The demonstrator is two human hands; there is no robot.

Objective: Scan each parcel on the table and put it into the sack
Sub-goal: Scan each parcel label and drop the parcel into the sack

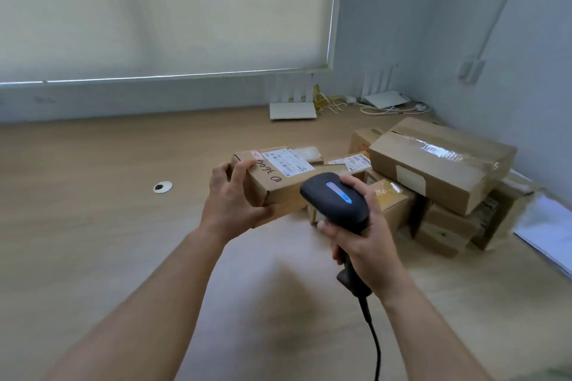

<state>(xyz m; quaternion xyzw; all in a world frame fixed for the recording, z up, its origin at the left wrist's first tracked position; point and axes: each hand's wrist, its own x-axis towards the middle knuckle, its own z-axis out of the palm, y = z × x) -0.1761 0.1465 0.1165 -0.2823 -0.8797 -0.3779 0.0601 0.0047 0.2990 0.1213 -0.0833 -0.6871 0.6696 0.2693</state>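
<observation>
My left hand point(230, 198) grips the near left end of a small brown cardboard parcel point(272, 178) with a white shipping label and handwriting on top, held just above the wooden table point(93, 195). In my right hand point(362, 235) is a black corded barcode scanner point(335, 198), held by its handle, its head just right of the parcel and pointing at it. A pile of several more brown parcels point(439, 170) lies to the right. No sack is in view.
Two white routers point(292, 110) and loose cables sit at the back by the wall. A round cable hole point(162, 187) is in the table to the left. White papers point(548, 232) lie at the right edge. The scanner cord point(376, 346) trails toward me.
</observation>
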